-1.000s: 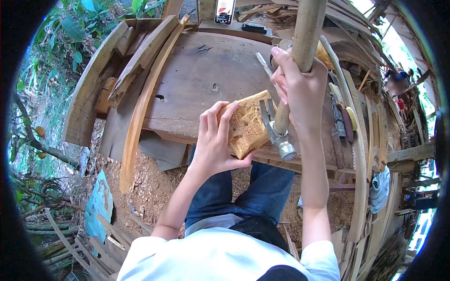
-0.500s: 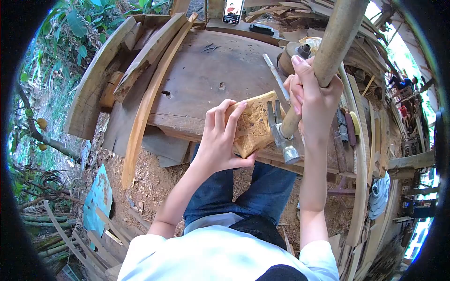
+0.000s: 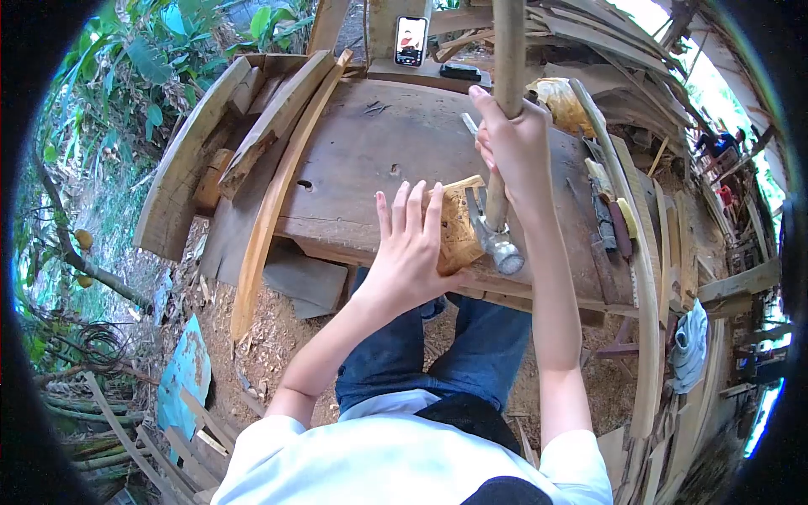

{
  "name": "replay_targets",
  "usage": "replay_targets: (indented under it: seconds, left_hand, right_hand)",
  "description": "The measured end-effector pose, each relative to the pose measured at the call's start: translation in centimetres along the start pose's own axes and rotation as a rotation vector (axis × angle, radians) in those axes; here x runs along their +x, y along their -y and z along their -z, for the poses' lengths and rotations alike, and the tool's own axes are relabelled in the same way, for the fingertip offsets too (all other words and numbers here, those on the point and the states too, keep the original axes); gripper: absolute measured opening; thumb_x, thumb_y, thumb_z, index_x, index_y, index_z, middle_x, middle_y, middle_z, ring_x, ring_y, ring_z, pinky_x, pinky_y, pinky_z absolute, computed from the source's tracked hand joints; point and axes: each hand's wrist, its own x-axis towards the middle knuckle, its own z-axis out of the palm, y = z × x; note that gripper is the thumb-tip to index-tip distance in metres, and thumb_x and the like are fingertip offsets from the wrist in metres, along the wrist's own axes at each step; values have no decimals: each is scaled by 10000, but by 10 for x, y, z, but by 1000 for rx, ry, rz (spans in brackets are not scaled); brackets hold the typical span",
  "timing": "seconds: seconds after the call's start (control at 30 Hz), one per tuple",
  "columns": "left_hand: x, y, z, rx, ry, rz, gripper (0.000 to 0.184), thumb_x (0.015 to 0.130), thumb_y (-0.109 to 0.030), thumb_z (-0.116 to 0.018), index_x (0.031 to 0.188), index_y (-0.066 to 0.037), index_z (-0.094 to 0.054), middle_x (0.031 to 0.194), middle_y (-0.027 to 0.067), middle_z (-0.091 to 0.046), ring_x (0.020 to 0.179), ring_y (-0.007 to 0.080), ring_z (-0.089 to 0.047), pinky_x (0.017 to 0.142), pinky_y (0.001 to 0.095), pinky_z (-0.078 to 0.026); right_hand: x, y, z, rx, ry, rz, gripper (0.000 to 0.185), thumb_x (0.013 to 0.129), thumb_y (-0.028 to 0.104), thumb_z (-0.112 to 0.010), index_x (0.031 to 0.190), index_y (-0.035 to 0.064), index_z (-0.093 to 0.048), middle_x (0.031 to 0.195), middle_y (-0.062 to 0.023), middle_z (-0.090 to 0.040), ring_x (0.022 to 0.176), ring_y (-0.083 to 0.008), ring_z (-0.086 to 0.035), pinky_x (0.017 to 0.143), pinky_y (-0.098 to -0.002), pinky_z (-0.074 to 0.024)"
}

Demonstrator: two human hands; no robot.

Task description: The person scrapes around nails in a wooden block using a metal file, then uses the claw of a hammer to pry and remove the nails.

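My left hand (image 3: 410, 244) is at the left side of a yellowish wooden block (image 3: 461, 227) by the near edge of the bench. Its fingers stretch along the block's side, and its thumb lies across the near lower corner; the hand hides part of the block. My right hand (image 3: 518, 147) is closed round the wooden handle of a claw hammer (image 3: 502, 250). The handle points up and away. The hammer's metal head hangs low, its claw beside the block's right side and its round face toward me. I cannot tell whether the claw touches the block.
The wooden bench (image 3: 362, 143) has a small hole near its left side. Long curved planks (image 3: 269, 202) lean at the left. Hand tools (image 3: 604, 223) lie at the right. A phone (image 3: 411, 42) stands at the back beside a black object (image 3: 460, 71). Wood shavings cover the ground.
The hammer handle has swung to a more upright angle, with my right hand shifted left. The block has turned, and my left hand's fingers are straighter. The whole view has shifted slightly.
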Motion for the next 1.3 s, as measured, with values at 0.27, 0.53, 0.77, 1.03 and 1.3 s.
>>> replay_targets:
  seconds: [0.27, 0.53, 0.77, 1.03, 1.3]
  left_hand:
    - [17, -20, -8, 53, -18, 85, 1260, 609, -610, -845, 1457, 129, -278, 1416, 292, -365, 1406, 440, -285, 1185, 650, -120]
    - [19, -17, -19, -15, -195, 78, 1214, 556, -469, -904, 1444, 111, -314, 1264, 226, -463, 1258, 381, -421, 1144, 570, -261]
    - [20, -17, -16, -76, -232, 82, 1278, 565, -403, -918, 1496, 96, -198, 1260, 218, -451, 1227, 372, -432, 1133, 545, -265]
    - [19, -16, -13, -108, -225, 65, 1220, 578, -369, -920, 1486, 59, -228, 1266, 205, -443, 1227, 362, -424, 1123, 539, -271]
    - [20, -16, -11, -123, -206, 71, 1213, 570, -343, -926, 1493, 31, -233, 1280, 198, -446, 1235, 362, -422, 1132, 526, -264]
  right_hand:
    - [17, -19, 9, 188, 144, 67, 301, 953, 228, -665, 741, 72, -520, 582, 8, -479, 459, -68, -467, 433, -230, -354]
    - [46, -33, 10, 135, 150, -126, 291, 950, 236, -634, 764, 38, -529, 552, -4, -506, 373, -99, -490, 383, -245, -406]
    - [53, -31, -5, -5, 251, -120, 313, 950, 224, -604, 713, 47, -500, 541, -9, -477, 349, -95, -428, 461, -250, -432]
    - [54, -24, -8, -41, 254, -204, 317, 929, 223, -596, 694, 37, -492, 530, -16, -475, 348, -96, -428, 495, -266, -472]
    - [58, -25, -10, -143, 233, -210, 321, 906, 230, -584, 683, 9, -518, 535, -29, -499, 352, -96, -439, 518, -283, -505]
